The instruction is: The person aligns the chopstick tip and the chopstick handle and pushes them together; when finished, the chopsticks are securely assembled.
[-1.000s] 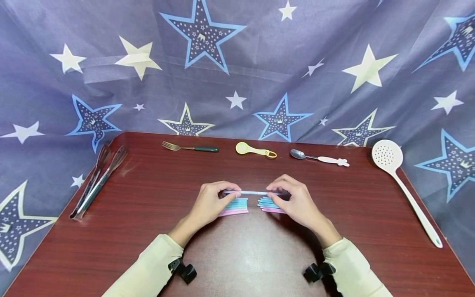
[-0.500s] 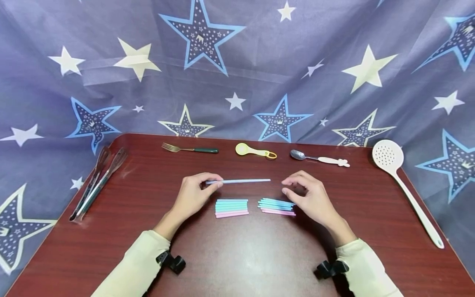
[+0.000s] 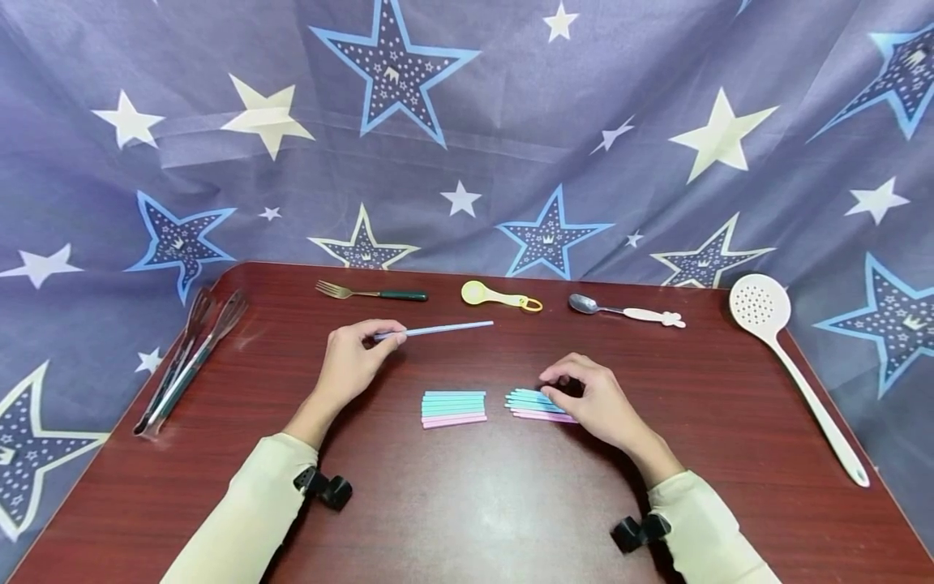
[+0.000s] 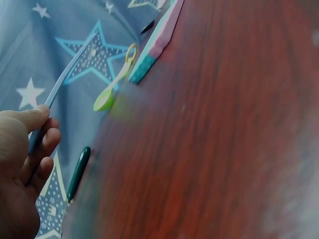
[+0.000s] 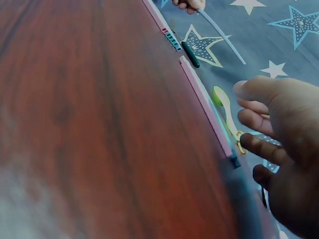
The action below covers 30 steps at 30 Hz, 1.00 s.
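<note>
**A:** ok so compared to a second back, both hands were on that one pale blue stick over the middle of the tabletop. Now only the left hand (image 3: 355, 357) has it. It pinches the blue stick (image 3: 436, 329) by its left end between thumb and fingers, and it's carried it away from the person, toward the far edge, closer to the fork (image 3: 370, 293) and the yellow spoon (image 3: 499, 297). The free end tips up a bit to the right.

**B:** yeah, the left wrist view backs that up, thumb on top and fingers curled round the stick. What's the right hand doing?

**A:** the right hand (image 3: 593, 399) let go half a second ago and hovered open. Now it's dropped back onto the right pile of sticks (image 3: 527, 402), fingers bent with the tips on the pile's right end. Can't really tell if it's actually pinched one or is just touching them.

**B:** and the left pile (image 3: 454, 408)?

**A:** hasn't budged, sits alone just left of the other one, near the middle of the tabletop. Nobody's touching it.

**B:** so my read: one stick has been pulled out of the stacks and is on its way to the far side, while the right hand goes back for another.

**A:** that's my guess too. Tongs (image 3: 186, 355) by the left edge and the skimmer (image 3: 790, 358) by the right edge are where they were.
</note>
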Each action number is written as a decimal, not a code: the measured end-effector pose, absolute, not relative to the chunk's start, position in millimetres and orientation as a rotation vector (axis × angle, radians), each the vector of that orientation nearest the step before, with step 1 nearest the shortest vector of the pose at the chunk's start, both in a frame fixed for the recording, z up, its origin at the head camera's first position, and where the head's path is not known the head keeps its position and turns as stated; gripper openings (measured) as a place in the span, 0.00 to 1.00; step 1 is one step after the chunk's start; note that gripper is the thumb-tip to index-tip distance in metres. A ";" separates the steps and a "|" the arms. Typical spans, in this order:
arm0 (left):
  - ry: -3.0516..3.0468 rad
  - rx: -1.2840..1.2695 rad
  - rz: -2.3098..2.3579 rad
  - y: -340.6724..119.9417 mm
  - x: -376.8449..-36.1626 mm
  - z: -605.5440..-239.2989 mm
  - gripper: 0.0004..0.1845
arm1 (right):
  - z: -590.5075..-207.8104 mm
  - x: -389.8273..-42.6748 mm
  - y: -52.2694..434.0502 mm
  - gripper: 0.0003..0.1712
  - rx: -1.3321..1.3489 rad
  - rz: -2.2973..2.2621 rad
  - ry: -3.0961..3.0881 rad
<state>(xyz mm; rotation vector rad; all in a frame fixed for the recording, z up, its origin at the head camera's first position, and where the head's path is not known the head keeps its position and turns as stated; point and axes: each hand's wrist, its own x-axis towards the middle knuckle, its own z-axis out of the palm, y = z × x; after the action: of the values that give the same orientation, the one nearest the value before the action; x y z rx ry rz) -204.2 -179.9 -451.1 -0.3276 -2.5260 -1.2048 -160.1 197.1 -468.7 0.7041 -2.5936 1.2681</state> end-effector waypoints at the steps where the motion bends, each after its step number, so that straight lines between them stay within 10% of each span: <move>1: -2.531 -0.312 -1.198 -181.6 -206.1 -451.5 0.06 | -469.5 -160.2 196.9 0.09 0.703 1.258 -2.604; 30: -2.552 -0.139 -1.114 -205.5 -237.3 -478.1 0.04 | -478.9 -157.9 196.9 0.09 0.695 1.163 -2.663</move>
<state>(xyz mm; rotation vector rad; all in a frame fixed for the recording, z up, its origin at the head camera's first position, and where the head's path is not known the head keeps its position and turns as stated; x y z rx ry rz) -237.3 -205.5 -478.1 -0.1395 -2.5525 -1.1136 -157.9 196.9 -478.9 0.6948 -2.6635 1.1625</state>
